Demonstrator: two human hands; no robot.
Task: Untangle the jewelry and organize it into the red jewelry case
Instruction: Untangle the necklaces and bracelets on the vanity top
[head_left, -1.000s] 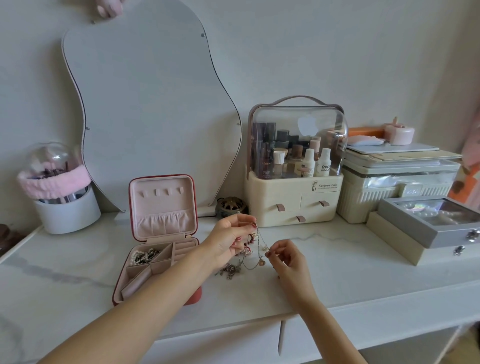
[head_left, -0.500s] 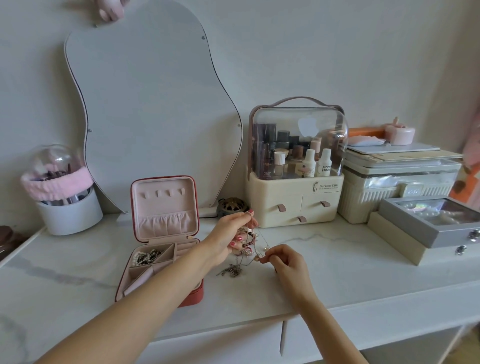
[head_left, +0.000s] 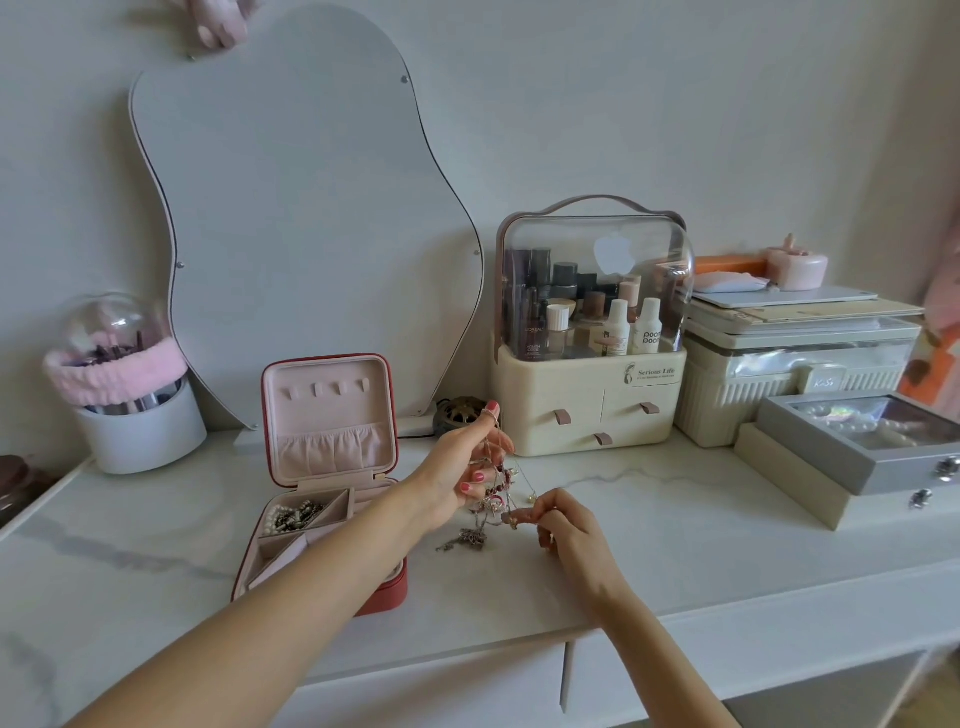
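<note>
Left hand (head_left: 460, 470) curled round tangled jewelry (head_left: 493, 499), lifted off table (head_left: 675, 545); right hand (head_left: 563, 525) pinching one strand.

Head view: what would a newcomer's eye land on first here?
First, the two hands at centre: the left hand holds up a tangled clump of jewelry while the right hand pinches a strand at its lower end. Next, the open red jewelry case just left of them, with beaded pieces in one back compartment. Behind stand a large wavy mirror and a clear-lidded cosmetics organizer.
</note>
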